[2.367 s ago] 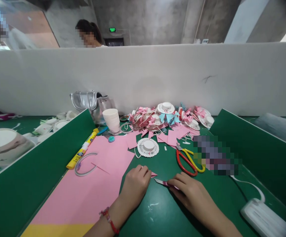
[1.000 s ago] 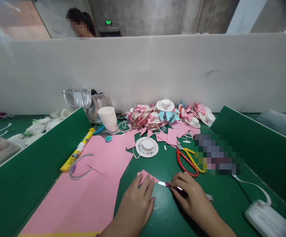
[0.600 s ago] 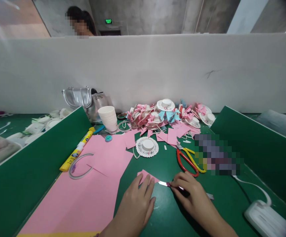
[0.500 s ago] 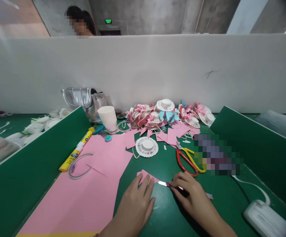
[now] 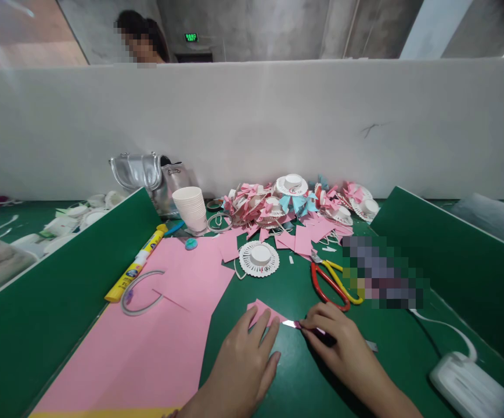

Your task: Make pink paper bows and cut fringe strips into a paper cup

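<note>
My left hand [image 5: 243,363] lies flat, fingers stretched out, pressing on a small pink paper piece [image 5: 264,310] on the green table [image 5: 304,383]. Just to its right, my right hand [image 5: 337,342] is closed round a utility knife [image 5: 298,325]. The silver blade tip points left and meets the right corner of the pink piece. The knife's back end sticks out behind my knuckles. Most of the paper piece is hidden under my fingers.
A large pink sheet [image 5: 156,331] lies at left with a clear plastic arc [image 5: 141,293] and a yellow glue tube [image 5: 136,264]. Red and yellow scissors [image 5: 333,281], a white paper hat [image 5: 259,258], stacked cups [image 5: 190,209], a silver bag [image 5: 147,174] and a heap of decorated hats [image 5: 295,203] lie beyond. Green dividers flank both sides.
My left hand has opened from a loose fist to flat on the pink piece. My right hand has kept the knife, its blade now reaching the piece's corner. The view tilted slightly.
</note>
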The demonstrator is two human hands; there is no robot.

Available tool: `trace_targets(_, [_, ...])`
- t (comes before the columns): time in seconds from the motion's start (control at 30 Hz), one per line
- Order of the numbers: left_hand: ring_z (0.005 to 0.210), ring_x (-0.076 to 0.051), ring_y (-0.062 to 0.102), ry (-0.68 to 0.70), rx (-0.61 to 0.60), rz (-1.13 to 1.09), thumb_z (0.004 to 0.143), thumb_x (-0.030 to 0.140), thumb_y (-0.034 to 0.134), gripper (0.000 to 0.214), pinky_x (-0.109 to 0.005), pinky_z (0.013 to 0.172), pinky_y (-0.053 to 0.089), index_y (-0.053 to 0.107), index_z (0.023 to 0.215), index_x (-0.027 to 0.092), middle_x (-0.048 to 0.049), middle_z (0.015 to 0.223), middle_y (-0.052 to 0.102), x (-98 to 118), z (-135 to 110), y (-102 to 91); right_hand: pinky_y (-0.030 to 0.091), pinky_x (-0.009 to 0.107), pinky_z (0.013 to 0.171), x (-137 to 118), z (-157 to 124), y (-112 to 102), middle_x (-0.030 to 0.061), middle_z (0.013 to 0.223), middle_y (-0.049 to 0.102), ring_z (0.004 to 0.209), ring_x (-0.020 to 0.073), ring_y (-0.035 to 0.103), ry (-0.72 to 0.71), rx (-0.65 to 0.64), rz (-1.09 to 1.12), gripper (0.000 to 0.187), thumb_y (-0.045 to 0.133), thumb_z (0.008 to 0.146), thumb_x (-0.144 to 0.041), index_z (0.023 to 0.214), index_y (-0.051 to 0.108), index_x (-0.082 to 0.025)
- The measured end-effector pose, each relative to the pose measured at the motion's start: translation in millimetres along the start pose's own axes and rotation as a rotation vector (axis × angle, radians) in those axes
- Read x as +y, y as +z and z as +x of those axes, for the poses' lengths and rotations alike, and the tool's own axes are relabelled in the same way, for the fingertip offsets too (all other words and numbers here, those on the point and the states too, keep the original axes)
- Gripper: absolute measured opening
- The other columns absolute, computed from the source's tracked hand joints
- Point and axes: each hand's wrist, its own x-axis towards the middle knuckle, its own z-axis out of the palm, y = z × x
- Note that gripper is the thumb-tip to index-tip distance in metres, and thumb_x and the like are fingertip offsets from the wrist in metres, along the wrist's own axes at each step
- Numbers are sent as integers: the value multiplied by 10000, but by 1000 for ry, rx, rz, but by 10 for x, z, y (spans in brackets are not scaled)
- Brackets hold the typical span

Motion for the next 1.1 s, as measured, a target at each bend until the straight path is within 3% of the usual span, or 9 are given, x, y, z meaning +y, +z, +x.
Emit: trace_targets(1.1, [1077, -234, 498, 27, 21, 16, 843, 336, 401, 376, -330, 854, 471, 527, 1155, 168, -64, 1137, 602, -22, 1, -9, 474, 308, 655, 12, 73, -97, 48, 755, 609, 727, 188, 565, -47, -14, -2, 180, 506, 807, -89, 721, 627, -190])
